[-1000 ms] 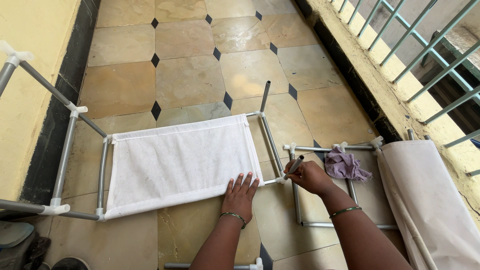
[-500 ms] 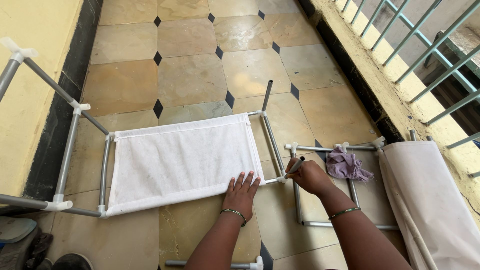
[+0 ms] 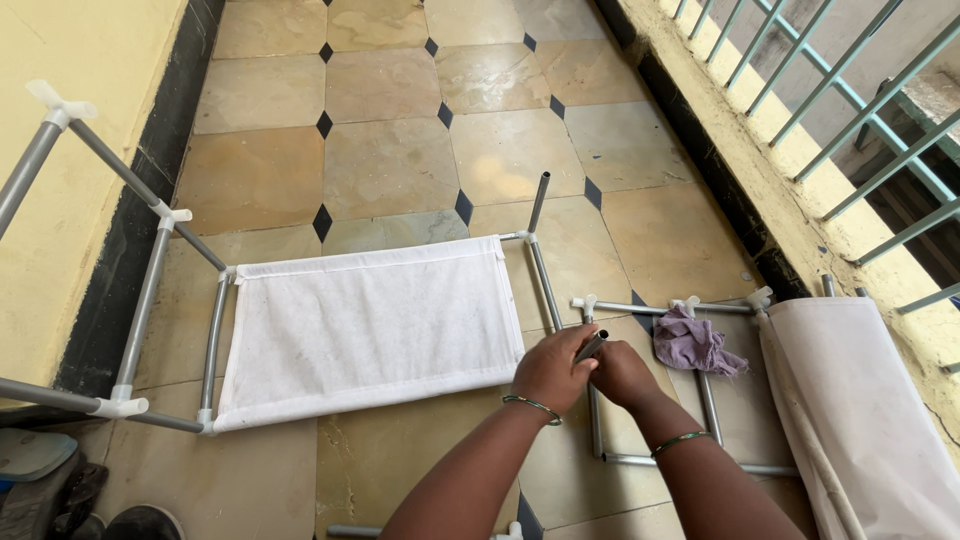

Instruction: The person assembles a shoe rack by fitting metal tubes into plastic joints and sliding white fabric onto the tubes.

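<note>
Bare floor [image 3: 400, 150] stretches open beyond the white fabric shelf [image 3: 365, 330], while the yellow wall [image 3: 60, 200] and leaning tube frame [image 3: 140, 300] close the left, and the purple rag [image 3: 693, 343], pipes [image 3: 660, 308] and rolled cloth [image 3: 860, 400] crowd the right.

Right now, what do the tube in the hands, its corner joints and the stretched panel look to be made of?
Tube: grey with a dull sheen, likely metal, though coated plastic is possible. Corner joints: white, moulded-looking, probably plastic. Panel: white woven cloth, matte, creased and hemmed around the rods. Both hands, left and right, grip the tube.
</note>
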